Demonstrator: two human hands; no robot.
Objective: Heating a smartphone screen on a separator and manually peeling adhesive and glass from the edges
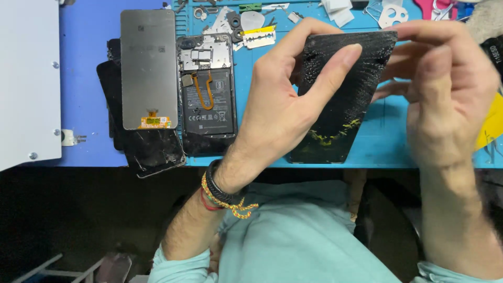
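I hold a black phone back cover [348, 99] up over the blue work mat [262, 105]; its inner face shows glue residue and a yellowish streak low down. My left hand [285, 102] grips its left edge, thumb across the face. My right hand [448, 86] pinches its top right corner with the fingers. On the mat to the left lies an opened phone body [206, 91] with battery and orange flex cable showing. Beside that rests a grey display panel [148, 68] face down.
A cracked black screen [154, 149] lies under the display panel at the mat's front edge. A razor blade [259, 37], small parts and picks sit at the back. A white board [26, 78] covers the far left. A yellow object [492, 123] is at the right.
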